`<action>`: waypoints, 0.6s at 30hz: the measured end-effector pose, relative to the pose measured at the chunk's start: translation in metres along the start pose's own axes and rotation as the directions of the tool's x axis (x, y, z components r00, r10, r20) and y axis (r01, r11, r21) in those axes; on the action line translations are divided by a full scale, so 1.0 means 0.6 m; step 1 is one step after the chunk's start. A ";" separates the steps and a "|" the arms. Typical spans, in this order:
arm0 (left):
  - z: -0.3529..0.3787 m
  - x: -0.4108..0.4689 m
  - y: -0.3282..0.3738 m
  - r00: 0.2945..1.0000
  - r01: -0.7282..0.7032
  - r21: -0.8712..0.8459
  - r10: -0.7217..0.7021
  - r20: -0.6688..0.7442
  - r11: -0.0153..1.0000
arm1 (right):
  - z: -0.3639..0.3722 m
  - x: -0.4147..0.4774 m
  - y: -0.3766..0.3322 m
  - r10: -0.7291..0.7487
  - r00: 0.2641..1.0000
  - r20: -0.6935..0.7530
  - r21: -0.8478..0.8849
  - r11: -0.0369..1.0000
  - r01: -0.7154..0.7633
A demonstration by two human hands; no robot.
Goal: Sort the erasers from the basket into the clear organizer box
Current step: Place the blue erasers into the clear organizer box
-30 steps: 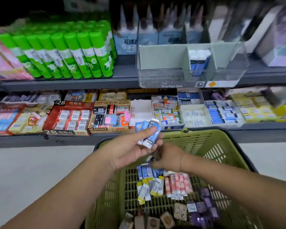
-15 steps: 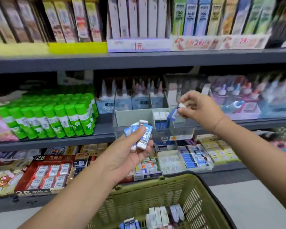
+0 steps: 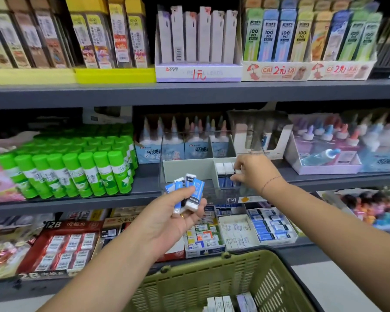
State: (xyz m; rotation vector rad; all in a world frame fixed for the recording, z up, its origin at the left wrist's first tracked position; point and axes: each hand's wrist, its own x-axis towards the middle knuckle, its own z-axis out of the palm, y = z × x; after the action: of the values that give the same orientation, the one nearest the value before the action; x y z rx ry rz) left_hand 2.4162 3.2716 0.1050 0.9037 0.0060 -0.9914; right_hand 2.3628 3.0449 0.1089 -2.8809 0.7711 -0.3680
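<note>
Gripping blue erasers (image 3: 190,189), left hand (image 3: 167,220) hovers — right hand (image 3: 256,174) pinches eraser (image 3: 237,171) in organizer (image 3: 189,171).

Green glue sticks (image 3: 77,174) stand left on middle shelf (image 3: 77,200); liquid glue bottles (image 3: 148,143) just right; pencil lead boxes (image 3: 198,37) on shelf above.

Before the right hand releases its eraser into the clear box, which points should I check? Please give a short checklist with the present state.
1. Right hand inside the clear organizer box: ok.
2. Single eraser pinched by the right hand, upright beside the eraser row in the right compartment: cannot tell, fingers hide most of it.
3. Left hand grips the eraser bundle firmly: ok.
4. Free space in the left compartment: ok.
5. Basket below, with more basket erasers to sort: ok.
</note>
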 end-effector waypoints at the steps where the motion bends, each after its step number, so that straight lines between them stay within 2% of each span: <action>1: -0.001 0.000 0.000 1.000 -0.001 0.005 0.001 -0.005 1.000 | -0.004 0.001 0.001 0.000 1.000 0.024 0.019 1.000 0.000; 3: -0.003 0.001 0.000 1.000 0.002 0.012 -0.002 -0.011 1.000 | -0.014 0.005 0.004 0.008 0.997 0.079 0.066 0.998 -0.013; 6: -0.004 0.002 -0.002 1.000 0.008 0.018 -0.007 -0.014 1.000 | -0.019 0.009 0.002 -0.015 0.993 0.113 0.035 0.999 0.011; 9: -0.002 0.000 -0.004 1.000 0.014 0.025 -0.014 -0.002 1.000 | -0.014 0.009 0.001 -0.039 0.998 0.047 -0.012 0.999 0.040; 13: 0.001 0.000 -0.006 1.000 0.017 0.023 -0.017 -0.005 1.000 | -0.002 0.004 0.007 -0.006 1.000 -0.009 0.070 0.998 0.006; 16: 0.002 -0.002 -0.007 1.000 0.011 0.004 -0.011 -0.001 1.000 | -0.005 -0.012 0.003 -0.006 0.998 -0.068 0.063 0.998 0.010; 18: 0.005 0.000 -0.009 1.000 0.005 -0.007 -0.005 0.008 1.000 | -0.011 -0.036 -0.011 -0.021 0.989 -0.149 0.202 0.978 0.052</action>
State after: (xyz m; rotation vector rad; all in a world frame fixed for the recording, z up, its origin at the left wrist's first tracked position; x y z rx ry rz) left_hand 2.4114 3.2686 0.1036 0.8936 0.0056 -0.9990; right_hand 2.3462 3.0608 0.1123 -2.7001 0.6589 -0.6301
